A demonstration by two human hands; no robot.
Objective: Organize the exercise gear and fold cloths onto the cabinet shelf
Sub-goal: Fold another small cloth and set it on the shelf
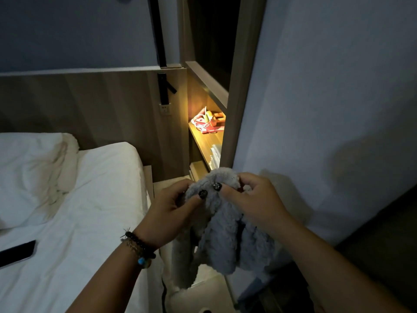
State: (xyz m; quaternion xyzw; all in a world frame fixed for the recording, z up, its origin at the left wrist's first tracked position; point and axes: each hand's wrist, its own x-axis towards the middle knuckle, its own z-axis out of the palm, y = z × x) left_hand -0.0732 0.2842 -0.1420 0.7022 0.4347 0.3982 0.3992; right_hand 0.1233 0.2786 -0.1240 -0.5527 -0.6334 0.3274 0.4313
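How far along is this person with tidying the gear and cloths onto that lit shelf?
Partway, it seems. A red and white bundle of gear already sits at the back of the lit shelf, and something pale, perhaps folded cloth, lies nearer the front. In hand: both the left hand and right hand grip a fluffy grey cloth, still bunched and hanging. Left: folding it and shelving it.

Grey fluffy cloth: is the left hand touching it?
Touching. The head view shows the left hand pinching the grey fluffy cloth at its top edge.
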